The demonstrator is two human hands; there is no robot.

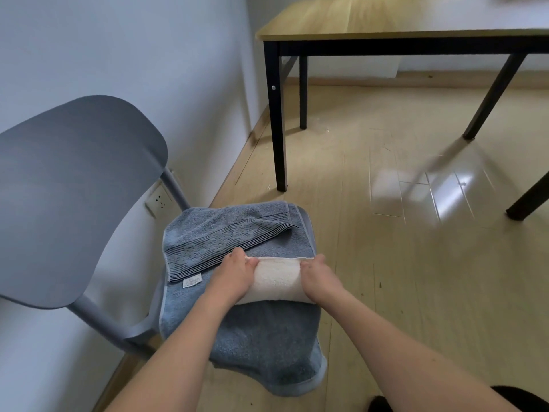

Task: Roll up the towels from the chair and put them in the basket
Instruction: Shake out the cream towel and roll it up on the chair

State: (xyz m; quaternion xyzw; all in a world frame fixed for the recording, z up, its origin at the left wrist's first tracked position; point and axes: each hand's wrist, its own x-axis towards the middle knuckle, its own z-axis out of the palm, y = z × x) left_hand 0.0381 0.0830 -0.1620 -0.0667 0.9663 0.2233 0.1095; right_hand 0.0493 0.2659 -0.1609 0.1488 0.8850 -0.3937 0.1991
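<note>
grey chair (pixel 80 185) carries two blue towels (pixel 261 337) (label (pixel 192 282) unreadable); my left hand (pixel 234 275) and right hand (pixel 319 275) clamp one cream roll (pixel 277 282).

We are looking at a pale wall (pixel 118 49) running along the left, with a white socket (pixel 159 200) sitting low on it. A light wooden floor (pixel 371 263) is stretching away to the right, catching a bright glare. At the far right, a wood-topped table (pixel 386 19) is standing on black legs (pixel 277 120) near the corner.
</note>
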